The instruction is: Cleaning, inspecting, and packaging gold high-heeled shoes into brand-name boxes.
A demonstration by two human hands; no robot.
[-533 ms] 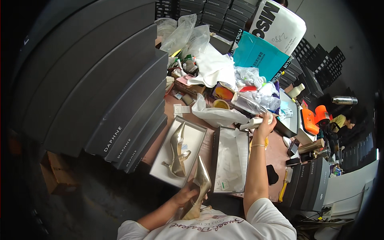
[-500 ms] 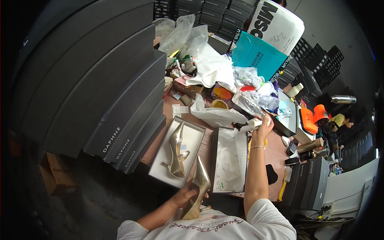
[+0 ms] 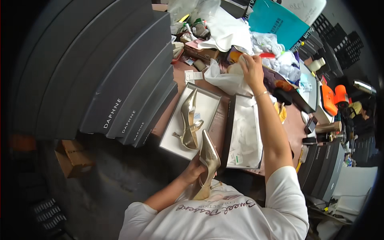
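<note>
My left hand (image 3: 195,170) is closed around a gold high-heeled shoe (image 3: 209,157), its pointed toe turned up, close to my shirt. The matching gold shoe (image 3: 188,124) lies on its side in a white-lined shoe box part (image 3: 170,143) just beyond. My right hand (image 3: 253,72) is stretched out over the table with fingers bent down at a pale thing (image 3: 237,69) beside crumpled white paper (image 3: 222,78). What the fingertips grip there is too small and partly hidden to make out. Under my right forearm stands an open shoe box (image 3: 243,138) lined with white tissue.
Dark shoe boxes (image 3: 132,76) rise in a tall stack on the left. Plastic bags, white cloth (image 3: 230,30) and a turquoise box (image 3: 278,22) crowd the back. At right are an orange tool (image 3: 328,99), a yellow-handled brush (image 3: 301,159) and more upright dark boxes (image 3: 323,170).
My right hand has moved from beside a clear bottle, forward and left to the pale thing by the paper. The left hand keeps the shoe. The whole view has shifted.
</note>
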